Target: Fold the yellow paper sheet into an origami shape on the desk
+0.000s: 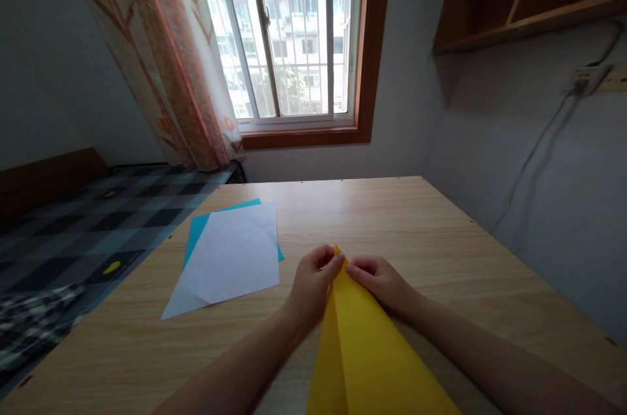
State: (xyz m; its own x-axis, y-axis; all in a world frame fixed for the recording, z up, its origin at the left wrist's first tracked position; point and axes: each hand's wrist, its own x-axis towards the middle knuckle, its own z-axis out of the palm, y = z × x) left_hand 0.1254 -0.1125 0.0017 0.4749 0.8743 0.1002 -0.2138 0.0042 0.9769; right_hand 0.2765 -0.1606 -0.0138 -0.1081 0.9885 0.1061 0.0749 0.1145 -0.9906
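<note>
A sheet of yellow paper [382, 356], folded to a narrow point at its far end, stretches from the bottom edge of the view to the middle of the table. My left hand [316, 281] pinches it close to the tip, thumb on top. On the other side of the point, my right hand [379, 278] grips the paper's right edge between thumb and curled fingers. A fold line runs lengthwise down the yellow paper, with a narrower flap on the left. Its near end is cut off by the frame.
White paper [240, 258] lies over blue paper [198, 232] on the left of the wooden table [353, 212]. Left of the table is a bed with a checked cover [147, 206]. A window [294, 29], a curtain [171, 55] and a wall shelf [514, 10] are beyond.
</note>
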